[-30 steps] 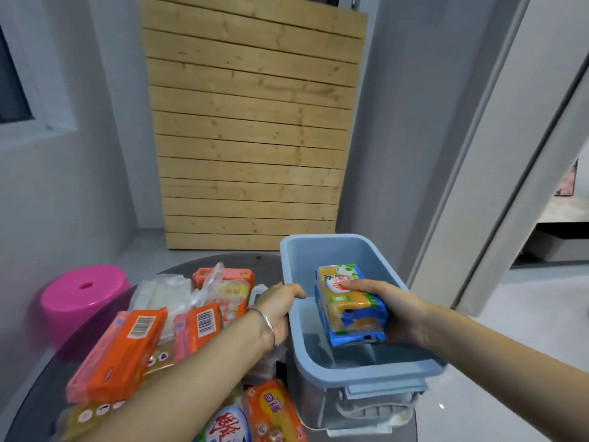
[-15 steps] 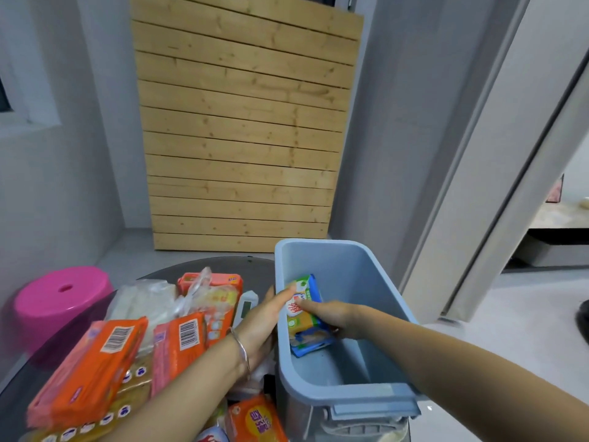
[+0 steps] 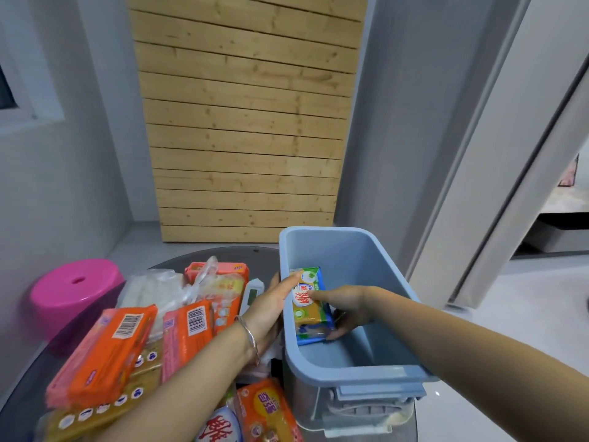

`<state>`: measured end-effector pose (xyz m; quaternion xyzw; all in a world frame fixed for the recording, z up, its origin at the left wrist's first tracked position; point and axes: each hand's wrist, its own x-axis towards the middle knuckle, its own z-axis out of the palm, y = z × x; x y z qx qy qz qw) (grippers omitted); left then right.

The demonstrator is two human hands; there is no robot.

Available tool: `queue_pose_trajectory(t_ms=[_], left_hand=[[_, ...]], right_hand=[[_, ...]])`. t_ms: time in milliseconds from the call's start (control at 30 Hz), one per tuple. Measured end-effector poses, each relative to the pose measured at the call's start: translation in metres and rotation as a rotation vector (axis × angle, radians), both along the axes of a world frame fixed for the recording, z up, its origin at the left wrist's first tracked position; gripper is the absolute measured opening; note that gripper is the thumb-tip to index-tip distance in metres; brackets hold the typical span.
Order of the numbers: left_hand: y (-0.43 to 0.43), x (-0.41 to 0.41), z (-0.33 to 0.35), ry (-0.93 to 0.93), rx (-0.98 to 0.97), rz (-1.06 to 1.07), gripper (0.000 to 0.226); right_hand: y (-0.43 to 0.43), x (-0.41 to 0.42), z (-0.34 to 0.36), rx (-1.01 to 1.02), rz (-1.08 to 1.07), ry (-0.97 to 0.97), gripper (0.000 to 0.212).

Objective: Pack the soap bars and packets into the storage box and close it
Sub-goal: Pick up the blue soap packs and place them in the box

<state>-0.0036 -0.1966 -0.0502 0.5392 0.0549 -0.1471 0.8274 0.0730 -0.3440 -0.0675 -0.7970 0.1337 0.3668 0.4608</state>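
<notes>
1. The storage box (image 3: 376, 275) is a pale blue plastic tub with rounded corners and a rolled rim. It stands open at the right side of a dark round table (image 3: 28, 400), with a latch handle on its near end wall.
2. Inside the box, against its left wall, a stack of soap packets (image 3: 307, 303) stands tilted on edge. The top packet is yellow-orange with a green far end, a white label with red characters, and blue edges. Under it a blue and white packet shows at the near end.
3. The right hand (image 3: 344, 303) reaches down into the box from the right. Its fingers are closed around the stack, the thumb on the label and the other fingers beneath the near right side.
4. The left hand (image 3: 271, 309) lies over the box's left rim with a thin bracelet at the wrist. Its thumb presses on the far part of the top packet while the palm stays outside the wall, so it steadies the stack with a loose, narrow hold.
5. Left of the box, more packets are heaped on the table: two orange bars (image 3: 108, 352) with barcodes, a pink-orange one (image 3: 220, 271) farther back, and an orange packet (image 3: 271, 413) at the near edge.
6. A pink stool (image 3: 75, 290) stands on the floor at far left.
</notes>
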Motion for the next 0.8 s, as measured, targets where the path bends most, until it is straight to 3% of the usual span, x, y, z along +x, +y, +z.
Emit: queue_pose_trajectory(t_ms=[100, 233, 500, 633, 800], left_hand=[[0.001, 0.001, -0.002, 0.016, 0.003, 0.005, 0.043], [0.003, 0.001, -0.001, 0.020, 0.023, 0.006, 0.045], [0.004, 0.001, 0.000, -0.027, 0.118, 0.019, 0.044], [0.010, 0.000, 0.003, -0.069, 0.279, 0.005, 0.045], [0.027, -0.020, 0.009, -0.077, 0.335, 0.057, 0.049]], right_hand=[[0.004, 0.000, -0.003, 0.019, 0.031, 0.021, 0.035], [0.007, 0.002, -0.005, 0.002, -0.005, 0.004, 0.049], [0.006, -0.003, 0.006, -0.067, 0.052, -0.028, 0.058], [-0.003, -0.009, 0.039, -0.165, 0.162, -0.213, 0.064], [-0.011, -0.050, 0.078, 0.136, 0.190, -0.386, 0.054]])
